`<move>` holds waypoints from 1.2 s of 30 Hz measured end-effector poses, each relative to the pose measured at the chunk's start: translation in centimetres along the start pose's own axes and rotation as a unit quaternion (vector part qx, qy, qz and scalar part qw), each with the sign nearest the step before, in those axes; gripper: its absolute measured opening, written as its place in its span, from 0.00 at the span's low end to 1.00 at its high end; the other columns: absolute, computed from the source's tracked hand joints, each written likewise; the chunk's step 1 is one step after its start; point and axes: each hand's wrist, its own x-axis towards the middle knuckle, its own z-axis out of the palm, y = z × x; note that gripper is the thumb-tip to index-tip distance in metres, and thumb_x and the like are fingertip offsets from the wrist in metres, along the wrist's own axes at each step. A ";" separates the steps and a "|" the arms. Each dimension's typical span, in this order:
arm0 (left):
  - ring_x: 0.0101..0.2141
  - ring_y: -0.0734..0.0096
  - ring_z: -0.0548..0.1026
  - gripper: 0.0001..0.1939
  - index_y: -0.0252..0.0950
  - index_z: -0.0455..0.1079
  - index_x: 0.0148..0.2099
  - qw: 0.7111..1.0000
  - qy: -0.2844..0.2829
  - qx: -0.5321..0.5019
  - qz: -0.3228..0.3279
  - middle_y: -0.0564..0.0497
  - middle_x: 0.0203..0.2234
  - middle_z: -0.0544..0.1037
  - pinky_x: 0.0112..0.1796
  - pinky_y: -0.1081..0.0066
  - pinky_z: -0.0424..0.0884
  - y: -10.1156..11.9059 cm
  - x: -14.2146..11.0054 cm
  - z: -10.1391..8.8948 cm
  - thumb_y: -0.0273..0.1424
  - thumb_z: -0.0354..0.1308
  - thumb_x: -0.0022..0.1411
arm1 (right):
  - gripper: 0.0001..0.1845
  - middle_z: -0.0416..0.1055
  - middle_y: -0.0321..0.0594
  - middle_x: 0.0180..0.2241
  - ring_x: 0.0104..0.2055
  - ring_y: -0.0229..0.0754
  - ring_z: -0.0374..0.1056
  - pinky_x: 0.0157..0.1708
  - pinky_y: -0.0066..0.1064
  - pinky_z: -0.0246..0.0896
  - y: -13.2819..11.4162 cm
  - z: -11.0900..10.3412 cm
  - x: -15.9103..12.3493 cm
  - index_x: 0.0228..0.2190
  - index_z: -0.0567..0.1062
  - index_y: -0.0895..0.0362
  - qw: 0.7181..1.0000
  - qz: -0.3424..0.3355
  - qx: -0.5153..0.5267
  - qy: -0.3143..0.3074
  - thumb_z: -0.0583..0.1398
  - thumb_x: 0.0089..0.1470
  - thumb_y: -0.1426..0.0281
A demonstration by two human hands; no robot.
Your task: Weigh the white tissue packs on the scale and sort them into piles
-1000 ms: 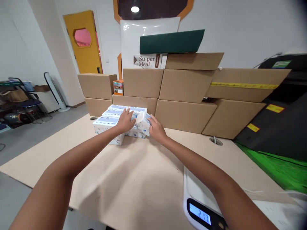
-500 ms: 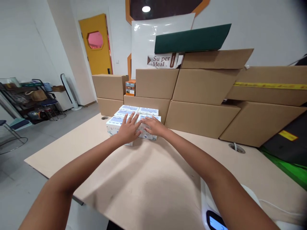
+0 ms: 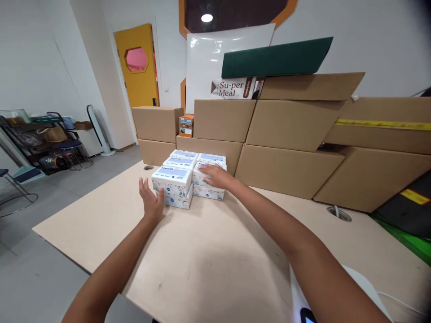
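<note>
- Standing on the worktop [image 3: 182, 251], in two columns side by side, are the white packs [image 3: 172, 174]; the front of each column is two packs high.
- Long axes run left to right across the worktop; printed tops face up, with their lettering readable from the person's side, and flowered sides face the person.
- The front left upper pack sits over the lower left pack [image 3: 175, 200], slightly askew, so their edges do not line up.
- The right hand [image 3: 216, 176] lies palm down over the front right upper pack [image 3: 200, 177], fingers together and stretched across its top, thumb apart near the front face.
- The left hand [image 3: 151, 204] is raised beside the front left stack, fingers apart and pointing away from the person; its thumb overlaps the stack's near left corner, and whether they touch I cannot tell.
- Behind the packs stand stacked cardboard boxes [image 3: 286, 168], with a small orange box [image 3: 186, 126] among them and a dark green box [image 3: 276, 58] on top.
- At lower right, the right forearm partly hides a white scale [image 3: 296, 294].
- Farther back is a yellow door [image 3: 134, 85].
</note>
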 end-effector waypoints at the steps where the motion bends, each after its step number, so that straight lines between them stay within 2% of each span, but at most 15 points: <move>1: 0.83 0.45 0.36 0.51 0.36 0.42 0.81 0.999 0.000 -0.027 -0.038 0.30 0.83 0.38 0.79 0.43 0.42 0.1 0.0 -0.1 0.59 0.56 0.71 | 0.32 0.65 0.52 0.75 0.80 0.59 0.59 0.78 0.65 0.50 -0.1 0.0 0.0 0.72 0.72 0.52 1.000 0.001 0.002 0.002 0.62 0.69 0.71; 4: 0.79 0.43 0.56 0.51 0.37 0.42 0.81 0.991 -0.034 -0.078 -0.100 0.28 0.80 0.53 0.76 0.45 0.57 0.1 0.3 -0.1 0.60 0.54 0.71 | 0.32 0.65 0.51 0.75 0.80 0.59 0.59 0.78 0.67 0.48 -0.4 0.1 0.0 0.71 0.73 0.51 1.000 0.007 0.013 0.009 0.62 0.69 0.72; 6: 0.72 0.41 0.70 0.45 0.38 0.48 0.79 0.987 -0.056 -0.092 -0.121 0.29 0.74 0.67 0.71 0.44 0.68 0.0 0.5 -0.1 0.60 0.51 0.73 | 0.32 0.65 0.51 0.75 0.80 0.60 0.58 0.78 0.68 0.48 -0.6 -0.1 0.3 0.70 0.74 0.50 1.000 0.013 0.024 0.012 0.63 0.68 0.72; 8: 0.68 0.40 0.74 0.39 0.40 0.57 0.74 0.984 -0.062 -0.101 -0.131 0.32 0.69 0.73 0.68 0.42 0.71 0.1 0.5 -0.3 0.60 0.51 0.74 | 0.30 0.67 0.50 0.75 0.80 0.61 0.59 0.78 0.68 0.48 -0.8 -0.5 0.8 0.68 0.76 0.49 0.999 0.020 0.043 0.012 0.64 0.67 0.72; 11: 0.72 0.40 0.68 0.36 0.40 0.64 0.69 0.986 -0.044 -0.108 -0.118 0.34 0.70 0.72 0.73 0.44 0.64 0.4 0.5 -0.6 0.60 0.52 0.73 | 0.30 0.71 0.49 0.72 0.79 0.63 0.60 0.79 0.69 0.45 -1.4 -1.2 1.6 0.64 0.80 0.50 0.995 0.032 0.093 0.023 0.67 0.62 0.75; 14: 0.76 0.43 0.62 0.38 0.39 0.66 0.68 0.987 -0.028 -0.117 -0.109 0.33 0.73 0.68 0.77 0.48 0.56 0.7 0.5 -0.9 0.62 0.53 0.71 | 0.35 0.67 0.49 0.75 0.81 0.63 0.56 0.80 0.68 0.41 -2.7 -1.3 1.6 0.67 0.77 0.50 0.982 0.050 0.170 0.069 0.70 0.59 0.72; 17: 0.78 0.46 0.59 0.40 0.41 0.66 0.69 0.982 -0.007 -0.133 -0.131 0.34 0.75 0.64 0.78 0.50 0.53 0.7 1.0 -1.1 0.66 0.51 0.71 | 0.38 0.59 0.48 0.79 0.82 0.54 0.55 0.78 0.57 0.55 -4.8 -0.3 -0.2 0.77 0.63 0.48 0.946 0.082 0.279 0.142 0.62 0.71 0.60; 19: 0.76 0.46 0.63 0.41 0.43 0.65 0.70 0.975 0.012 -0.153 -0.158 0.34 0.76 0.64 0.75 0.47 0.59 0.7 1.9 -1.8 0.66 0.46 0.72 | 0.38 0.57 0.51 0.80 0.81 0.50 0.58 0.73 0.51 0.66 -6.3 0.9 -2.2 0.81 0.51 0.48 0.909 0.118 0.353 0.185 0.51 0.77 0.55; 21: 0.75 0.46 0.67 0.42 0.41 0.62 0.72 0.965 0.036 -0.180 -0.188 0.32 0.76 0.64 0.71 0.45 0.67 0.9 3.3 -3.1 0.65 0.37 0.74 | 0.40 0.55 0.55 0.80 0.80 0.51 0.59 0.71 0.51 0.70 -7.5 2.1 -4.0 0.82 0.43 0.50 0.870 0.161 0.415 0.214 0.45 0.78 0.51; 23: 0.76 0.48 0.64 0.45 0.39 0.57 0.76 0.952 0.074 -0.203 -0.215 0.31 0.77 0.62 0.69 0.45 0.69 1.4 5.1 -4.6 0.61 0.25 0.76 | 0.44 0.48 0.56 0.82 0.82 0.54 0.52 0.73 0.56 0.67 -8.8 3.0 -5.1 0.82 0.37 0.50 0.831 0.207 0.459 0.236 0.44 0.77 0.47; 25: 0.80 0.53 0.55 0.45 0.39 0.50 0.79 0.942 0.117 -0.214 -0.231 0.35 0.80 0.57 0.73 0.45 0.61 2.3 6.9 -5.7 0.57 0.16 0.76 | 0.46 0.35 0.52 0.84 0.86 0.55 0.36 0.78 0.62 0.53 -10.6 3.7 -4.7 0.81 0.29 0.50 0.797 0.250 0.488 0.252 0.42 0.77 0.45; 27: 0.82 0.57 0.49 0.45 0.40 0.50 0.80 0.940 0.129 -0.218 -0.230 0.40 0.82 0.54 0.77 0.47 0.52 3.3 8.0 -5.6 0.57 0.17 0.76 | 0.47 0.26 0.48 0.85 0.86 0.53 0.23 0.81 0.66 0.37 -13.1 4.1 -3.0 0.81 0.24 0.52 0.776 0.280 0.507 0.250 0.40 0.76 0.45; 29: 0.80 0.53 0.55 0.46 0.39 0.62 0.75 0.945 0.090 -0.227 -0.217 0.42 0.79 0.62 0.77 0.49 0.52 4.5 8.3 -4.5 0.62 0.27 0.76 | 0.50 0.27 0.51 0.84 0.86 0.54 0.23 0.82 0.64 0.32 -15.8 4.3 -0.6 0.81 0.27 0.57 0.768 0.291 0.524 0.224 0.42 0.76 0.44; 32: 0.72 0.46 0.71 0.48 0.34 0.77 0.63 0.947 -0.012 -0.254 -0.197 0.39 0.71 0.75 0.73 0.52 0.65 6.2 7.0 -3.1 0.67 0.36 0.73 | 0.55 0.35 0.54 0.84 0.86 0.56 0.30 0.83 0.57 0.32 -18.7 3.5 2.0 0.81 0.39 0.63 0.770 0.285 0.539 0.190 0.48 0.73 0.39; 36: 0.73 0.46 0.71 0.51 0.33 0.70 0.71 0.936 -0.073 -0.301 -0.170 0.37 0.71 0.74 0.72 0.51 0.67 7.9 4.5 -4.6 0.69 0.36 0.72 | 0.54 0.37 0.47 0.84 0.86 0.50 0.33 0.84 0.48 0.31 -19.3 0.6 1.4 0.80 0.47 0.61 0.786 0.230 0.542 0.189 0.44 0.72 0.37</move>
